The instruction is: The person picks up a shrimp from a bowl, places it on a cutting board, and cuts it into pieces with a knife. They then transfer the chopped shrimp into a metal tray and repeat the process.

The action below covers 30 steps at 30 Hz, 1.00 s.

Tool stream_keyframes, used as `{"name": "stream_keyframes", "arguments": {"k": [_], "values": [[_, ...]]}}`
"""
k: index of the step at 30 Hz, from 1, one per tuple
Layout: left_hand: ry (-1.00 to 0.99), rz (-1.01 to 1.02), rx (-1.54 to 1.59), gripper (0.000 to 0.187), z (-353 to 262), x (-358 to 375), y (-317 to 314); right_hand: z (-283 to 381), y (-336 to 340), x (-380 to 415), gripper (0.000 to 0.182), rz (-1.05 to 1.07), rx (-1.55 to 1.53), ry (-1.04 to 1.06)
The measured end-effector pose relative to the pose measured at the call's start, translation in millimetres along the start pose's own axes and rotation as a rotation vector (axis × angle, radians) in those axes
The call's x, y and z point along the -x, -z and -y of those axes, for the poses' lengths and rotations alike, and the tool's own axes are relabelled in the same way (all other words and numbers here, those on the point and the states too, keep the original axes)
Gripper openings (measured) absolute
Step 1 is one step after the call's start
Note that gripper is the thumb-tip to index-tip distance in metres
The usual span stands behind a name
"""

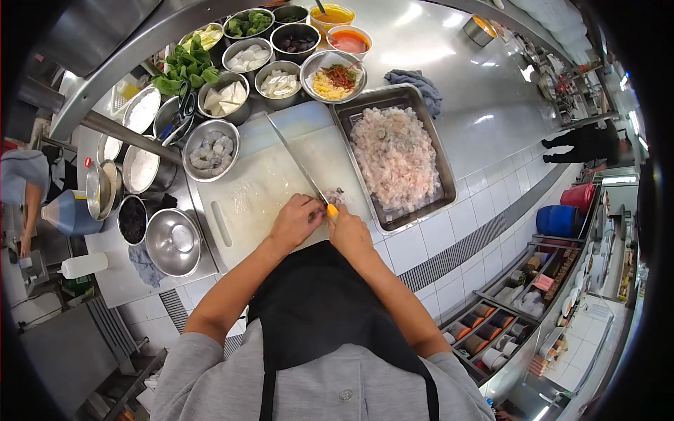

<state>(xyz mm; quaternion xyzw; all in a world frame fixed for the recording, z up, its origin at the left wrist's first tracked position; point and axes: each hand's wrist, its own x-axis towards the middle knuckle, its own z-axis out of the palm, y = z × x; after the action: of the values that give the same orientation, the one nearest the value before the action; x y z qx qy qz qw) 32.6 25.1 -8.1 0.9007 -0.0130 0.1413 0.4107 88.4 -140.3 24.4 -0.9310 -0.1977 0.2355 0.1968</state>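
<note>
My right hand (350,231) grips the yellow handle of a kitchen knife (298,160), whose long blade points away across the white cutting board (270,175). Beside it, my left hand (298,220) has its fingers curled in at the board's near edge; what they hold, if anything, is hidden. Just past the knife handle lies a small heap of chopped shrimp (337,196). A metal tray (450,184) to the right of the board is heaped with pale chopped shrimp meat (394,156). At the board's left edge, a steel bowl holds grey peeled shrimp (212,151).
An upturned-looking shiny steel bowl (173,243) stands at left beside a container of black food (132,219). Several containers line the back, including orange sauce (349,42) and broccoli (249,24). A grey cloth (415,90) lies behind the tray. Another person (27,179) is at far left.
</note>
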Motion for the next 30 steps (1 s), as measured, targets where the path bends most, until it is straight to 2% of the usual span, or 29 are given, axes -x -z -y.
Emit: {"name": "stream_keyframes", "arguments": {"k": [3, 6, 9, 12, 18, 21, 24, 27, 30], "values": [[0.082, 0.058, 0.02, 0.017, -13, 6, 9, 4, 8, 6, 0.035, -0.033, 0.034, -0.035], [0.201, 0.06, 0.079, 0.02, -21, 8, 16, -3, 18, 9, 0.04, 0.024, 0.072, -0.056], [0.102, -0.028, 0.04, 0.019, -15, 10, 12, -7, 28, 20, 0.039, -0.007, 0.07, -0.017], [0.028, -0.018, -0.028, 0.017, -8, 10, 6, 4, 38, 30, 0.038, -0.01, 0.04, -0.014], [-0.035, -0.006, -0.036, 0.011, -8, -2, 4, 1, 22, 25, 0.038, 0.074, 0.097, -0.029], [-0.017, 0.024, -0.06, 0.014, 1, 0, 2, 1, 38, 40, 0.038, 0.118, 0.132, -0.048], [-0.012, 0.029, -0.028, 0.009, 0, -1, 1, 12, 55, 53, 0.036, 0.18, 0.154, -0.14], [-0.026, 0.029, -0.051, 0.013, 4, 0, -1, 4, 12, 22, 0.035, 0.107, 0.094, -0.093], [-0.042, 0.019, -0.039, 0.013, 6, 0, -2, 5, 11, 12, 0.033, 0.082, 0.099, -0.039]]}}
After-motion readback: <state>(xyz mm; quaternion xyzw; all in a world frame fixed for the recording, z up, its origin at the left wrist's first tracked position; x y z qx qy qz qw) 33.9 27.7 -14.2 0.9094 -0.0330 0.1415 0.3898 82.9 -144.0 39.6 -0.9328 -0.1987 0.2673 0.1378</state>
